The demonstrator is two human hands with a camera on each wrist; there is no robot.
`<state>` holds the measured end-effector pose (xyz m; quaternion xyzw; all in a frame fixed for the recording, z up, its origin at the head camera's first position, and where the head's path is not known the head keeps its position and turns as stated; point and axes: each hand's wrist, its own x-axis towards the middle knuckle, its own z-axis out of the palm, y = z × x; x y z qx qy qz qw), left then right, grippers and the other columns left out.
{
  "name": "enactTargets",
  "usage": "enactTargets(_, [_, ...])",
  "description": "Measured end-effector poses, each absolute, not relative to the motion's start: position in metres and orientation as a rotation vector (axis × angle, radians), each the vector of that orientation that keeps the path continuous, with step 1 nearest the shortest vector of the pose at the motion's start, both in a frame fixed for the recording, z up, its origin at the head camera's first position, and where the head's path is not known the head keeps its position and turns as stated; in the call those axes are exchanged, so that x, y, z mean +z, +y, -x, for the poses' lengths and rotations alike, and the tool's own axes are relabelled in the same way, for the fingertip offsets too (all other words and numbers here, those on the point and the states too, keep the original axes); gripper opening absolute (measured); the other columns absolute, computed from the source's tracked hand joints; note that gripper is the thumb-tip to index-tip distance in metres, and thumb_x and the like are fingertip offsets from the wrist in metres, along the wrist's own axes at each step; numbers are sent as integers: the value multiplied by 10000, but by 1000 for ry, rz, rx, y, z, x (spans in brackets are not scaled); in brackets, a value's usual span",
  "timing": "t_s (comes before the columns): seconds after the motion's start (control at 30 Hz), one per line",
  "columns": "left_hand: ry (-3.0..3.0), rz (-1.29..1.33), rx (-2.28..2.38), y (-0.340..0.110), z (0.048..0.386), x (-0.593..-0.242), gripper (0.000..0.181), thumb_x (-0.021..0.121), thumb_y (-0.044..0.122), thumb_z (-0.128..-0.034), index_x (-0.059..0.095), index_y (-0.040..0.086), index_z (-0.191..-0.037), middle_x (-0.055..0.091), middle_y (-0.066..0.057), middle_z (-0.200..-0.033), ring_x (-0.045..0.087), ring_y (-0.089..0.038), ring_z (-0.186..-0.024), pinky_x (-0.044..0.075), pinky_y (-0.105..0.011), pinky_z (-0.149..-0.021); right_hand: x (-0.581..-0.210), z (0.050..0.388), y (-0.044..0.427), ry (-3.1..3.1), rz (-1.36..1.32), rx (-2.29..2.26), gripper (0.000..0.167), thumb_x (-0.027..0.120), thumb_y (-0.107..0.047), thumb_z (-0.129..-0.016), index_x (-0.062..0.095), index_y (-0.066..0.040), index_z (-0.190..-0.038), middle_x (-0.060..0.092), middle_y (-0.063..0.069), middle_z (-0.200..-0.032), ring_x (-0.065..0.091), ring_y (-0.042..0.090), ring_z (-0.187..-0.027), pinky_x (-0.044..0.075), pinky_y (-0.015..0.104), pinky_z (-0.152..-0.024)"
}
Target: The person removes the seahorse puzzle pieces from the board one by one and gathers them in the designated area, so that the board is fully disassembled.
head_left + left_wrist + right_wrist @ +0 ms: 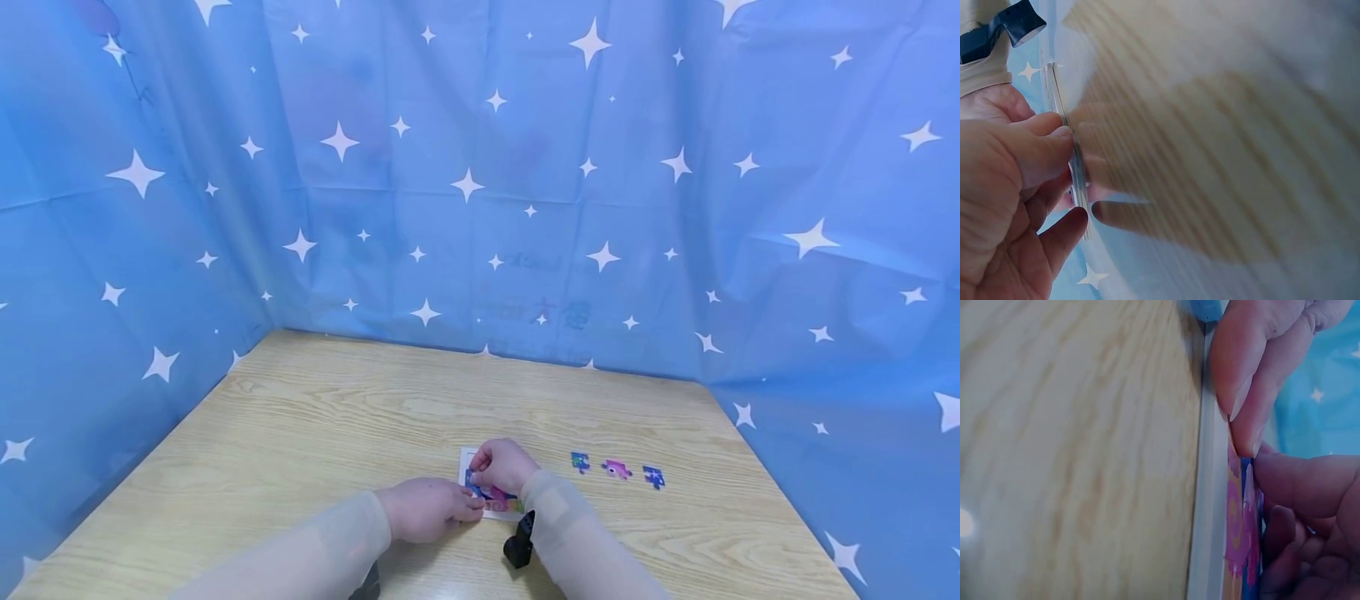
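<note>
A small jigsaw puzzle in a white-edged tray (466, 456) lies flat on the table, showing blue, pink and orange print. Along its lower left part my left hand (429, 510) rests, fingertips touching the puzzle and fingers fairly straight. My right hand (507, 467) reaches over from the right and covers much of the picture. Its thumb and curled forefinger pinch a blue puzzle piece (470, 478) near the tray's left side. In the right wrist view, the right thumb (1304, 484) touches the blue-and-pink printed surface (1250, 519), close to the left fingertips. The pinched piece is mostly hidden.
Three loose pieces lie to the right: a blue-and-green one (580, 462), a pink one with an eye (617, 469) and a blue one with a white star (654, 477). A blue star-patterned curtain (465, 250) surrounds the wooden table (337, 417). Black wrist camera (519, 546) by the right sleeve.
</note>
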<state>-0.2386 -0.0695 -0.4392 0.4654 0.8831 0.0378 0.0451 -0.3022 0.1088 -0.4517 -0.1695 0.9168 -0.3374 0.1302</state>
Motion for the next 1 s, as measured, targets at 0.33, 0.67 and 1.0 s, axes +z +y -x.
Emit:
enactTargets(0.33, [2691,-1441,93,-70,240,-439,367,597,80,-927,641,173,-1279,570,71,-1329,512,-82,-1234,378,-201,-1029,-453,301,109,2620,493,-1047,100,747,-37,-812,655,-57,-847,584,-5,-749,535,124,-633,464,261,-631])
enactTargets(0.67, [2687,-1407,120,-70,239,-440,406,608,53,-908,635,192,-1288,557,91,-1343,506,-93,-1242,390,-227,-1029,-451,300,112,2527,437,-1145,77,724,-40,-835,663,-53,-879,578,7,-756,504,105,-522,435,225,-501])
enactTargets(1.0, [2680,-1406,150,-71,240,-441,398,604,53,-917,634,190,-1291,557,98,-1341,509,-90,-1237,405,-237,-1019,-455,304,117,2512,429,-1223,52,718,-63,-844,698,-56,-891,588,2,-790,538,143,-723,444,272,-665])
